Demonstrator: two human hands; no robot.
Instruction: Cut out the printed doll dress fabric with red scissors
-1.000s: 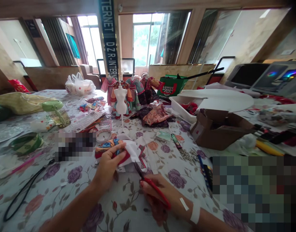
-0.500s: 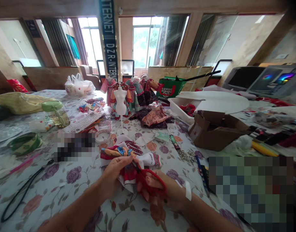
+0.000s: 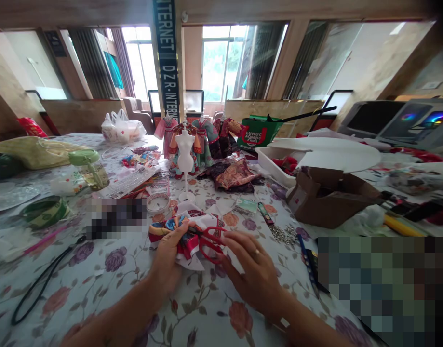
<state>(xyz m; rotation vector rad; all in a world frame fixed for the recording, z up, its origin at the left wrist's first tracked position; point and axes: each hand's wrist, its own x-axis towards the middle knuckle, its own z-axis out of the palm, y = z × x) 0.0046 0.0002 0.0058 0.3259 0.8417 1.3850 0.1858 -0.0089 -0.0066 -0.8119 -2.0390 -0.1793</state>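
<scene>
My left hand [image 3: 172, 246] pinches a small patterned cloth garment [image 3: 192, 248] in red, blue, orange and white, thumb on top. White cloth hangs out below and behind it. Red-handled scissors [image 3: 211, 245] lie against the garment, their blades pointing left toward my left fingers and mostly hidden by cloth. My right hand [image 3: 253, 262], wearing a ring, has its thumb and fingertips at the scissors' handle loops. Just beyond the cloth stands a small white dress form [image 3: 185, 152] without clothing.
Several dressed doll forms [image 3: 203, 137] stand at the back. A cardboard box [image 3: 315, 202] and white tray [image 3: 270, 166] are on the right, near scattered metal bits [image 3: 283, 233]. A tape roll [image 3: 158, 203], drink bottle [image 3: 89, 168] and green tape [image 3: 44, 212] sit left.
My right hand has drawn back and turned, its fingers now at the handles' outer ends instead of deep in the loops. The scissors and garment have shifted slightly up. The view moved a little left.
</scene>
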